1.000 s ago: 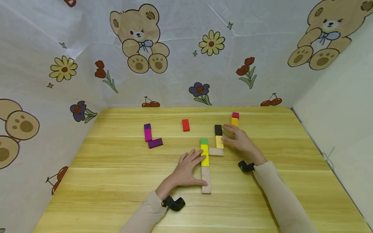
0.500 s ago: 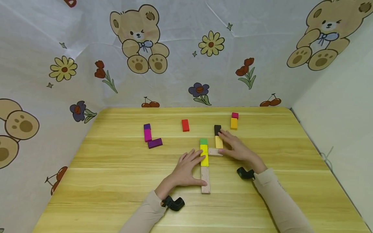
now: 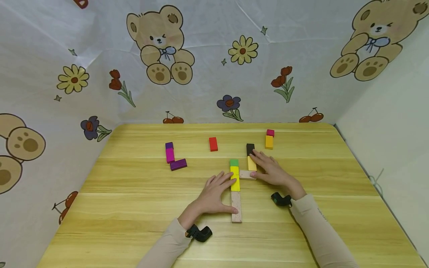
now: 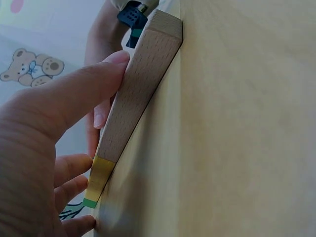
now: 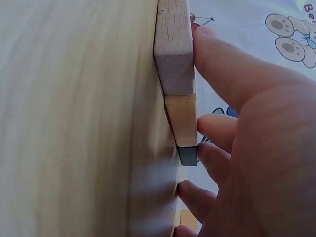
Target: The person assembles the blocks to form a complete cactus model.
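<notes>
My left hand (image 3: pixel 212 195) has its fingers spread, with fingertips on the yellow block (image 3: pixel 235 184) and the thumb on the plain wooden block (image 3: pixel 236 203). A green block (image 3: pixel 234 162) continues that column at its far end. From the column's right side a short plain block (image 3: pixel 246 174) juts out. Spread over the right part is my right hand (image 3: pixel 273 171), its thumb on that short block and its fingertips at the pale yellow block (image 3: pixel 251 164) and the black block (image 3: pixel 250 149). In the right wrist view the thumb touches the plain block's (image 5: pixel 174 49) top face.
A red block (image 3: pixel 213 144) lies farther back. To the left, purple (image 3: pixel 178 164) and magenta (image 3: pixel 170 155) blocks form an L with a dark violet one (image 3: pixel 169 145). An orange block (image 3: pixel 269 142) and a crimson block (image 3: pixel 270 132) lie back right. A patterned cloth (image 3: pixel 201 93) hangs behind the table.
My right hand has moved nearer and slightly left, from beside the black and pale yellow blocks to touching the blocks there. My left hand stays in place.
</notes>
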A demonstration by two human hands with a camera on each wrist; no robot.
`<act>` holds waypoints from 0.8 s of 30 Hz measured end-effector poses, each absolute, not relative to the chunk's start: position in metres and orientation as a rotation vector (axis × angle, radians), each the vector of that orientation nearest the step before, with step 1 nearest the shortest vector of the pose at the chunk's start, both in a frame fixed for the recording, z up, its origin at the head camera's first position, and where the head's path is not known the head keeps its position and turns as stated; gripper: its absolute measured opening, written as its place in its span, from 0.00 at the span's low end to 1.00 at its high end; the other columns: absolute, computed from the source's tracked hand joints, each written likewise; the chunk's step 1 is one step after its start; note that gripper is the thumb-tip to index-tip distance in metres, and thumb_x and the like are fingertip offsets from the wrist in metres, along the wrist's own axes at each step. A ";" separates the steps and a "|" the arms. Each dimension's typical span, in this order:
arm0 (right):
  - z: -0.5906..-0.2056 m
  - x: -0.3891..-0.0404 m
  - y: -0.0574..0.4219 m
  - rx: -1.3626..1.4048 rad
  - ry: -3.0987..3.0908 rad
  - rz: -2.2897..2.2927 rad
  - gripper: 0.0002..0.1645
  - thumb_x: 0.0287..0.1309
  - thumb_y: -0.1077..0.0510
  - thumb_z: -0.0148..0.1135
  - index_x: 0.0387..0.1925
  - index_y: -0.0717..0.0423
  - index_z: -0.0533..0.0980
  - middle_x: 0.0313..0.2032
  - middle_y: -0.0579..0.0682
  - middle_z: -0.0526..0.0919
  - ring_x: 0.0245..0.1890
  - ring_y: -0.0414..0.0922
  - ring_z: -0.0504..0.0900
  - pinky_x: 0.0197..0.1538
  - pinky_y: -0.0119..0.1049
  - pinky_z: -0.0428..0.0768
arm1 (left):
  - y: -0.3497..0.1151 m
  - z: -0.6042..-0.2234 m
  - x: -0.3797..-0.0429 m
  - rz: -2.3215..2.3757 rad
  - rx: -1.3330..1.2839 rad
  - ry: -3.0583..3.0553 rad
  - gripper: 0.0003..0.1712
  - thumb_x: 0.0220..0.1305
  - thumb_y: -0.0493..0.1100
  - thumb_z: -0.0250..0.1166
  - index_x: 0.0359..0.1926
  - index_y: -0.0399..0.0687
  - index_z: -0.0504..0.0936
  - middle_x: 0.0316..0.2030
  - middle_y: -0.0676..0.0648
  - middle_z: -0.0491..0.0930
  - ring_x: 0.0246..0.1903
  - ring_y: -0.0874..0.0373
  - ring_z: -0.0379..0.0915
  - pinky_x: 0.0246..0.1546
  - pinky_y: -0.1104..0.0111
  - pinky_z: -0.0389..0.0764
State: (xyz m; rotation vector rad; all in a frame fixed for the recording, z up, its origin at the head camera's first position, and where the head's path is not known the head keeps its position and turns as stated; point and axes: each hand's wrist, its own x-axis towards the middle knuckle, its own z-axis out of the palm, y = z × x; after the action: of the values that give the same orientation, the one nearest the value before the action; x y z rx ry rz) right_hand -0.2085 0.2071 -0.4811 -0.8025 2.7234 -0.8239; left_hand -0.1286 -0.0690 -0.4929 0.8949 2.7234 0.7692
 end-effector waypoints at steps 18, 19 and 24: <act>-0.477 -0.207 0.207 -0.795 2.710 -0.822 0.47 0.64 0.42 0.61 0.75 0.57 0.54 0.77 0.59 0.48 0.76 0.63 0.44 0.72 0.67 0.39 | -0.098 -0.473 -0.204 1.632 0.332 2.744 0.40 0.57 0.41 0.72 0.69 0.39 0.68 0.69 0.40 0.64 0.65 0.41 0.65 0.65 0.47 0.68; -0.477 -0.207 0.207 -0.793 2.709 -0.825 0.47 0.64 0.42 0.61 0.75 0.57 0.54 0.77 0.59 0.49 0.76 0.63 0.45 0.72 0.66 0.39 | -0.100 -0.473 -0.212 1.671 0.270 2.716 0.39 0.58 0.40 0.72 0.69 0.40 0.68 0.69 0.40 0.64 0.64 0.42 0.66 0.65 0.48 0.69; -0.478 -0.206 0.207 -0.796 2.714 -0.822 0.47 0.64 0.43 0.61 0.75 0.57 0.54 0.76 0.59 0.49 0.76 0.63 0.45 0.72 0.67 0.39 | -0.103 -0.479 -0.241 1.691 0.106 2.609 0.40 0.60 0.39 0.70 0.71 0.42 0.64 0.71 0.41 0.59 0.63 0.43 0.66 0.64 0.53 0.72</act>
State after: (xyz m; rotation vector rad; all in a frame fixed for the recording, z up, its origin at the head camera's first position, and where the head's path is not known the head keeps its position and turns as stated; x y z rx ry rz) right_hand -0.2060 0.2071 -0.4776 -0.7959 2.7138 -0.8224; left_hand -0.2413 -0.1035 -0.4789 0.1062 2.6087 1.6913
